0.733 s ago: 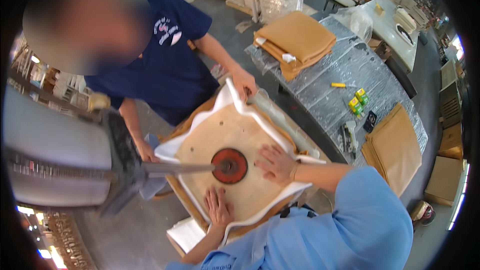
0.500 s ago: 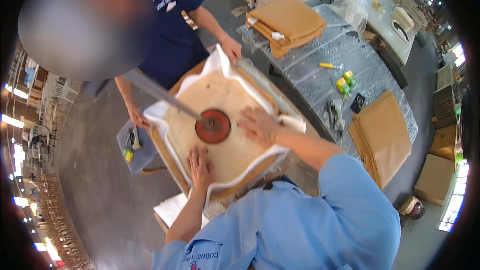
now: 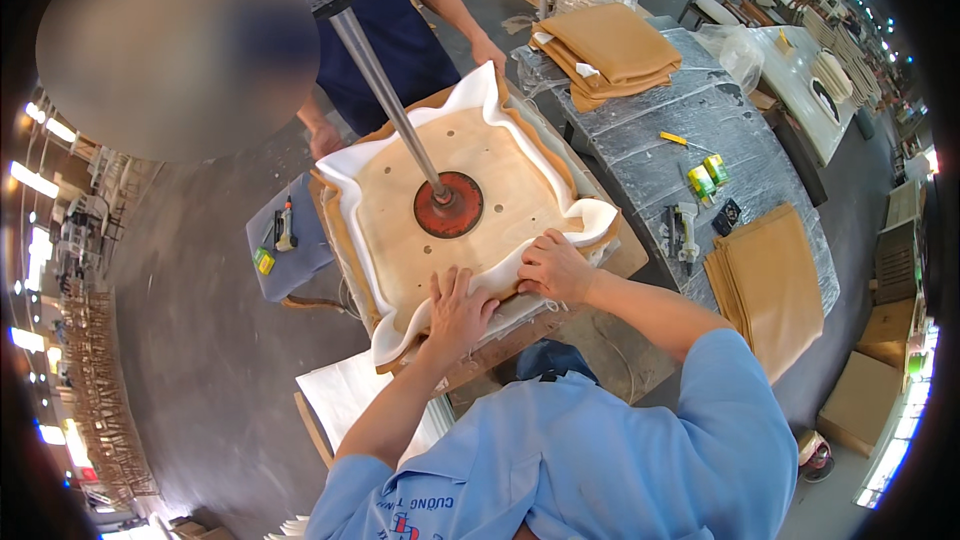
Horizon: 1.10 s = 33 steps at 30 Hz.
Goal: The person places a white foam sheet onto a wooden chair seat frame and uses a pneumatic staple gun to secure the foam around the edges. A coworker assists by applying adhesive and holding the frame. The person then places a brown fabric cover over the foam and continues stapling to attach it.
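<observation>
A plywood seat board (image 3: 385, 210) with several small holes lies on the stand, pinned by a red disc (image 3: 448, 221) at the foot of a metal press rod (image 3: 385, 90). White padding (image 3: 350, 205) rises around the board's edge, with tan upholstery cover (image 3: 328, 202) outside it. At the near edge, my left hand (image 3: 460, 315) is closed over the padding, fingertips on the board. Just to its right, my right hand (image 3: 553, 268) grips the padding edge with curled fingers near the right corner. The underside of both grips is hidden.
Across the board, a co-worker's hands (image 3: 487, 52) hold the far corners. To the right, a plastic-covered table (image 3: 640, 110) bears folded tan covers (image 3: 765, 280), a staple gun (image 3: 683, 232), a yellow screwdriver (image 3: 674, 139) and small boxes (image 3: 708, 176). Another staple gun (image 3: 286, 227) lies on the left stool.
Both my hands have moved from flat on the board to its near edge and closed on the padding. In the picture, the press head has come into sight and more of the board shows.
</observation>
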Available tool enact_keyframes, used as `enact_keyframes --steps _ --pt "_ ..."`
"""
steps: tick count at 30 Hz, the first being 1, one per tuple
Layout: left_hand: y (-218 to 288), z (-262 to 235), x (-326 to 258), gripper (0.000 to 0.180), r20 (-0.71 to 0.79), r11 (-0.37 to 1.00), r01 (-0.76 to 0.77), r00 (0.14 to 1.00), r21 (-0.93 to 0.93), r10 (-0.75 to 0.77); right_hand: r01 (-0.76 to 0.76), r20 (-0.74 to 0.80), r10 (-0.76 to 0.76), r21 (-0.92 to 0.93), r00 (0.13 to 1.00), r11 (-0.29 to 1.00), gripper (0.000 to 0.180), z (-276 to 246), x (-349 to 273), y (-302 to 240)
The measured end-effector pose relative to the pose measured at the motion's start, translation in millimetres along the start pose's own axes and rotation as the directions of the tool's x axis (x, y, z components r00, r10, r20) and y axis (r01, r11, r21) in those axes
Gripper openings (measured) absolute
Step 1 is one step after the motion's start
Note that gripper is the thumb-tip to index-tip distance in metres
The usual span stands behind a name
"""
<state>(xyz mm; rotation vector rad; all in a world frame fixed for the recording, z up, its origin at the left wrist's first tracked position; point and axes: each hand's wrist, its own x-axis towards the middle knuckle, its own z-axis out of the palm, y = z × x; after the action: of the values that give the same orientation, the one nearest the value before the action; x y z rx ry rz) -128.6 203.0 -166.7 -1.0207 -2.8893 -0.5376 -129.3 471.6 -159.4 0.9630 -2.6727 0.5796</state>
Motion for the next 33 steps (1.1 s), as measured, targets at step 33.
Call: enact_keyframes --steps 33 --pt "170.5 95.9 104.7 0.050 0.845 -0.571 0.737 0.518 -0.362 0.133 -0.978 0.845 0.504 0.098 0.180 0.186 0.024 -104.0 -41.2 158.2"
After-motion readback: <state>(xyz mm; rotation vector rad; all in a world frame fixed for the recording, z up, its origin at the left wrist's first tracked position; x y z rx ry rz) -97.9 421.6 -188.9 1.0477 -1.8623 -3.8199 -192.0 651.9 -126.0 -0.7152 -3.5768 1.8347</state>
